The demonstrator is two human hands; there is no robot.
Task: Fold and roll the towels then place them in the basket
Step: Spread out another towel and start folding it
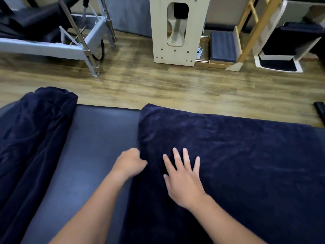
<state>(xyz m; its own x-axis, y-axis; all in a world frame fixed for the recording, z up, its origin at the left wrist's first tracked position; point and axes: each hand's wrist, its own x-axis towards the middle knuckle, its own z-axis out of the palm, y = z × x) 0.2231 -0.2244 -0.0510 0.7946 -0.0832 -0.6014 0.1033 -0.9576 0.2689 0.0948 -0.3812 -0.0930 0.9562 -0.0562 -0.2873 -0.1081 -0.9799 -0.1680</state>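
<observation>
Folding step in hand, judged from the layout: navy towel [237,164] spread flat over the right half of the padded desk [98,138], reaching its far edge and running off the near edge of the view. Left border of the towel lying about midway along the desk, slightly raised at the far corner.

Left hand [130,162] at that left border, toward the near side, fingers curled, apparently pinching the towel's edge; blurred, so the exact grip hard to read. Right hand [182,175] flat on the towel just beside it, fingers straight and spread, pressing the cloth down, holding nothing.

Second bundle of navy towels [35,138] heaped loosely along the left end of the desk, well apart from both hands, unfolded. Bare dark padding between the two.

No basket in view. Nothing rolled yet, so probably early in the task.

Next move, as a judgement: lift the pinched left edge and carry it over to the right, with the flat palm anchoring or smoothing the cloth, to halve the towel before rolling. Calls for keeping the edges square and the plush pile free of creases; thick, soft cloth likely to slump and bunch if dragged rather than lifted.

Beyond the far edge: wooden floor [158,81], metal-framed exercise equipment [88,43], pale wooden cabinet [175,32].
</observation>
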